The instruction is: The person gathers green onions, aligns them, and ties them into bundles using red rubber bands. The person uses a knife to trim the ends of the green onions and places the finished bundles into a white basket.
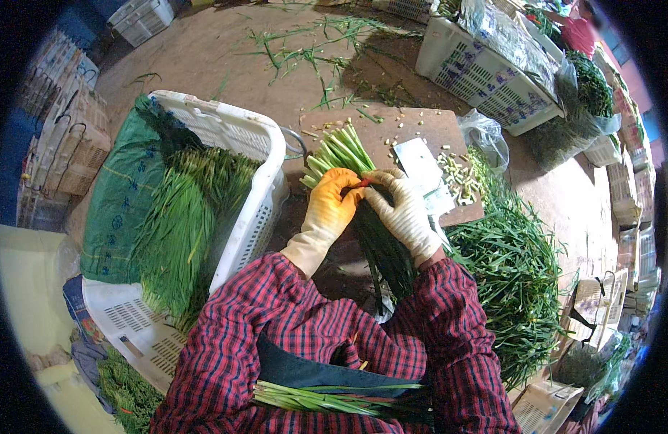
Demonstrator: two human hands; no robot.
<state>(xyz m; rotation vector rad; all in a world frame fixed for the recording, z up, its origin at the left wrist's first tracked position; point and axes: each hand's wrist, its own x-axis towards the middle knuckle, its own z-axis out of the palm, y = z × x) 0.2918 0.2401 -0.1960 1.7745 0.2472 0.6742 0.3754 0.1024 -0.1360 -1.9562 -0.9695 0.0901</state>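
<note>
A bunch of green leafy stalks, seemingly garlic chives (347, 149), lies over a brown board (442, 125), its pale cut ends pointing away and its dark leaves hanging towards me. My left hand (336, 198), in an orange and cream glove, pinches a small red band or tie (365, 183) on the bunch. From the right, my right hand (402, 209), in a cream glove, meets it at the same red piece with its fingertips. A cleaver with a broad blade (419, 163) rests on the board beside cut stalk ends (458, 179). More stalks (318, 399) lie across my lap.
At left, a white plastic crate (269, 163) holds bunches of greens and a green woven sack (120, 200). A large heap of loose greens (507, 271) lies at right. Farther off stand a lidded white crate (486, 76), stacked crates (74, 141) and a person in red (578, 35).
</note>
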